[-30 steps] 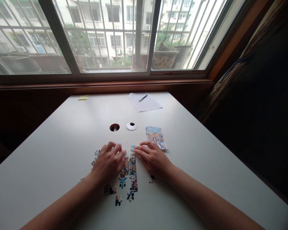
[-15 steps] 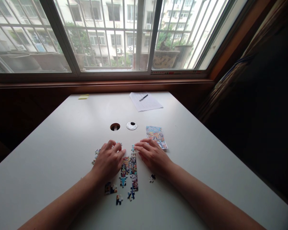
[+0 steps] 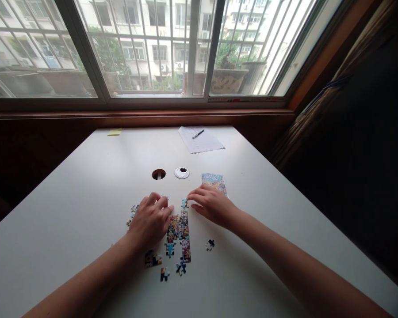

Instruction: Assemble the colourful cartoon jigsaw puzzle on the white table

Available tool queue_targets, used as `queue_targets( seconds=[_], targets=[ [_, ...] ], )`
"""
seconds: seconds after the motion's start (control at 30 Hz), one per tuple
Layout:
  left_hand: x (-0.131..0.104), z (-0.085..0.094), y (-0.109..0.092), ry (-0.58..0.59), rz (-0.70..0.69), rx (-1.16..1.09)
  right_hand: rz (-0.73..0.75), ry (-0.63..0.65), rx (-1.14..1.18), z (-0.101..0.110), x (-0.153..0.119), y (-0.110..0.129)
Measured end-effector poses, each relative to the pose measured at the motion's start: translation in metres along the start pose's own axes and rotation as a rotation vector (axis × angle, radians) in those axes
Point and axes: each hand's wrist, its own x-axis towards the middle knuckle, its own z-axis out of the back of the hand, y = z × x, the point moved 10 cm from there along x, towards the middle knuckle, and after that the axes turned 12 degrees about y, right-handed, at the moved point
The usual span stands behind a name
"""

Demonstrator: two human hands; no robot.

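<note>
Has a puzzle block partly joined, short of the counter's far edge, loose pieces left; holds right hand's fingers apart; cannot tell left hand's grip.

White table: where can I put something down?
Bare patches: between the yellow slip and the dark hole; from the picture card to the table's right edge. It's crowded around the puzzle, left hand and right hand.

Smooth tabletop (faintly glossy); paper sheet.
</note>
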Motion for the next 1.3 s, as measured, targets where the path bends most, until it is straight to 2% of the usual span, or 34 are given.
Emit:
queue_targets(
  seconds=[0.3, 0.6, 1.3],
  targets=[
    [-0.001, 0.003, -0.004, -0.02, -0.015, -0.013, 0.038, 0.059, 0.009, -0.004, 0.009, -0.002],
    [-0.005, 0.006, -0.021, -0.047, -0.141, -0.122, 0.074, 0.013, 0.012, -0.012, 0.006, 0.002],
    [-0.003, -0.003, -0.023, 0.009, -0.131, -0.081, 0.144, -0.092, -0.071, -0.011, 0.001, 0.011]
  ],
)
